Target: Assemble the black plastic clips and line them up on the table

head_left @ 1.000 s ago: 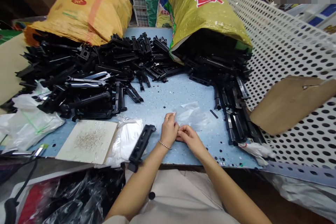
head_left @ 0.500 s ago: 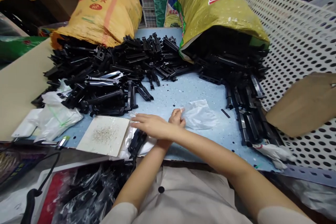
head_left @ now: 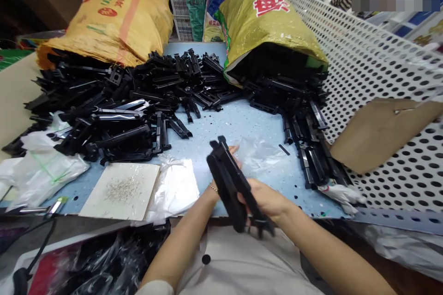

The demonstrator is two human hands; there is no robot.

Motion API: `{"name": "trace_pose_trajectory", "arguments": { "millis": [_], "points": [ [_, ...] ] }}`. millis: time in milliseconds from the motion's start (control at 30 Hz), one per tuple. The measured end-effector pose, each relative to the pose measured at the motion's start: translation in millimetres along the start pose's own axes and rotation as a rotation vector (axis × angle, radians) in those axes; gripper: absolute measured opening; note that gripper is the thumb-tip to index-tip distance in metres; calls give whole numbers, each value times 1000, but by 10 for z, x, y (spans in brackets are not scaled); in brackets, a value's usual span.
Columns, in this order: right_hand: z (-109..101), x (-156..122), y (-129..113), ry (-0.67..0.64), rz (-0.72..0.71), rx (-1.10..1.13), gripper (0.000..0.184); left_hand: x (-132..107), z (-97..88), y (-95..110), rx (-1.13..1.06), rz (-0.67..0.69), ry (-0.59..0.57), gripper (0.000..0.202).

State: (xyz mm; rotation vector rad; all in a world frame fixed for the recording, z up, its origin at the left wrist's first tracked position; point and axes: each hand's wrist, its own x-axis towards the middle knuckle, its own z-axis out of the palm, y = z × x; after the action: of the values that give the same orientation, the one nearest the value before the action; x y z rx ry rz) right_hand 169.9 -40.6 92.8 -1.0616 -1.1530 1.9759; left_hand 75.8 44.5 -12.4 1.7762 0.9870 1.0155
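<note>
In the middle of the head view, my right hand [head_left: 268, 198] is closed around a pair of long black plastic parts [head_left: 230, 184], tilted with their far ends up and to the left. Behind these parts my left hand [head_left: 236, 153] is mostly hidden; its visible fingers are at the edge of a clear plastic bag [head_left: 261, 154], which they appear to grip. The bag lies flat and crumpled on the blue tabletop [head_left: 228, 124]. To the left is a stack of clear bags [head_left: 180, 184] beside a square white board [head_left: 121, 189] sprinkled with small bits.
Heaps of black parts [head_left: 121, 129] spill from an orange sack [head_left: 114, 23] and a yellow-green sack [head_left: 270, 27]. More parts [head_left: 313, 161] line the right side, by a white perforated panel [head_left: 391, 78] with brown cardboard [head_left: 380, 133]. Below left sits a bin of wrapped black items [head_left: 110, 253].
My right hand has come back from the left with the black parts, which lay over the bag stack. My left hand stays by the clear bag. The view has shifted slightly.
</note>
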Motion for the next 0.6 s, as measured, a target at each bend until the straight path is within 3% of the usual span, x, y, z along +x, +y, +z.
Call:
{"name": "trace_pose_trajectory", "arguments": {
  "millis": [67, 133, 233, 300, 467, 533, 600],
  "points": [
    [-79, -296, 154, 46, 145, 363, 37, 11, -6, 44, -51, 15, -16, 56],
    [-154, -491, 273, 184, 187, 553, 32, 11, -36, 66, -49, 51, -20, 59],
    [-260, -655, 341, 385, 145, 640, 25, -13, -108, 89, 67, 125, 0, 60],
    [-304, -709, 347, 400, 127, 679, 23, -26, -148, 124, 149, 173, 7, 63],
    [-339, -615, 355, 209, 180, 860, 34, -76, -194, 303, 351, 311, 20, 75],
    [-369, -484, 341, 228, 132, 838, 38, -175, -210, 395, 404, 371, 5, 78],
    [-405, -330, 316, 352, 37, 694, 33, -325, -228, 486, 409, 452, -67, 79]
  ]
}}
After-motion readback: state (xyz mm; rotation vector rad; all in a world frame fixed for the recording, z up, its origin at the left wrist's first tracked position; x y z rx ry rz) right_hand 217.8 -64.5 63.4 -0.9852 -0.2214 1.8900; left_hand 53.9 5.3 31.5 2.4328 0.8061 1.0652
